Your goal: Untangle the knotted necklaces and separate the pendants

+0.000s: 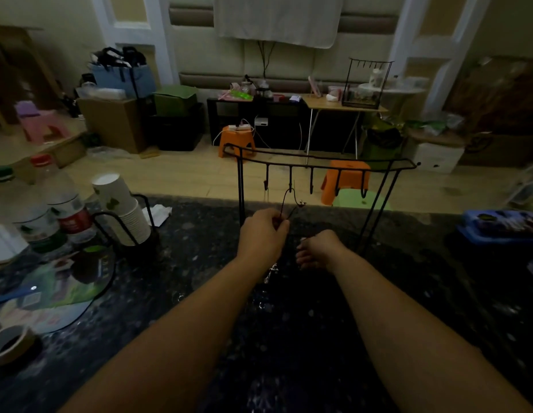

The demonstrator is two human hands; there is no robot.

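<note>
My left hand (263, 231) pinches the thin dark cord (284, 201) looped on a stand hook (290, 181); right hand (317, 248) grip unclear. Cord's light and floppy, so I'd hold close to the knot.

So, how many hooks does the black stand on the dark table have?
5, in a row under the top bar of the stand: at with a necklace cord looped on it, and. None seems hidden.

Hooked wire stand (318, 165) bars the far side — cup holder (125, 219) and bottles (65, 204) crowd the left.
</note>
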